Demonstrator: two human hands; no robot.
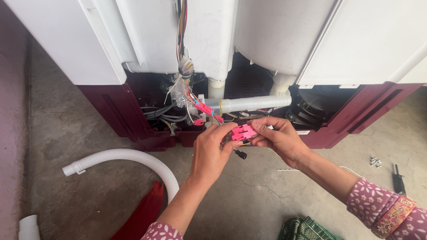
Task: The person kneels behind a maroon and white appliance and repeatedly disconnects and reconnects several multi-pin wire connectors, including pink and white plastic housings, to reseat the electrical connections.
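Washing machine (213, 40), white-bodied with a maroon base, is seen with its rear panel off, and every position below is given relative to it. Below and in front of it lies the bare concrete floor (267, 191). A white corrugated drain hose (133, 158) is laid on that floor to the lower left of the machine, with a red cloth (144, 213) just beside its lower bend and a green woven item (307, 229) well to the lower right. Inside the open base, a white pipe (249, 103) is run across the middle, and a wire bundle (182, 44) is led down the centre to pink connectors (204, 109). A black screwdriver (398, 180) and small metal clips (376, 162) are noted on the floor at the lower right of the machine. Directly in front of the open base, the pink connector block (243, 132) is held between both hands. The left hand (212, 153) is closed around its near end, with the thumb laid over the top; the right hand (278, 138) is pinched on its far end with fingertips. A small black plug (240, 154) is seen hanging just beneath the block. The step in hand is judged to be the joining or parting of the block's halves. The next move is judged to call for a firm, straight, steady force, with the attached wires kept unstrained.
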